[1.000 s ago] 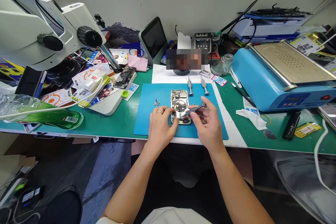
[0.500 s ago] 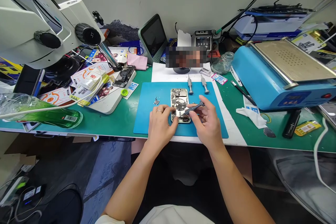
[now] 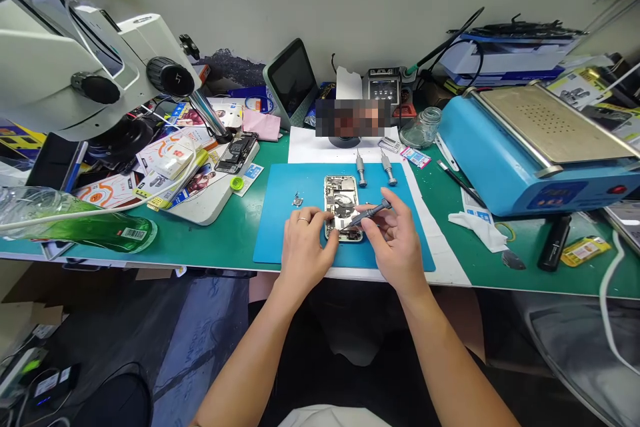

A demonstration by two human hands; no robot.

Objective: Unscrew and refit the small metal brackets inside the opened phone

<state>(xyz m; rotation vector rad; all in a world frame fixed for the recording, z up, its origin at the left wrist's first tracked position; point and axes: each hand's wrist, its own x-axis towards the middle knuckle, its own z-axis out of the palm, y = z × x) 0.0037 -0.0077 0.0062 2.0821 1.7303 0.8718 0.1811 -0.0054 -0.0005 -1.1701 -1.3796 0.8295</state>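
An opened smartphone (image 3: pixel 343 205) lies on the blue mat, its inner parts bare. Around its lower left edge are the fingers and thumb of my left hand (image 3: pixel 307 240), steadying it. My right hand (image 3: pixel 397 240) grips a grey precision screwdriver (image 3: pixel 369 213) between thumb and fingers. The screwdriver slants down to the left, its tip over the lower part of the phone; whether it touches a screw is too small to tell. Several tiny metal parts (image 3: pixel 297 199) lie on the mat left of the phone. Two more screwdrivers (image 3: pixel 361 170) stand upright behind the phone.
At the left are a microscope (image 3: pixel 125 73), a green bottle (image 3: pixel 115 227) and piled boxes. A blue heating plate machine (image 3: pixel 530 167) stands at the right, with a glass jar (image 3: pixel 421 127) beside it. The blue mat (image 3: pixel 273 233) lies near the table's front edge.
The whole view has shifted slightly, so the table sits a little lower. The screwdriver tip has moved slightly left over the phone. Both hands keep their holds.
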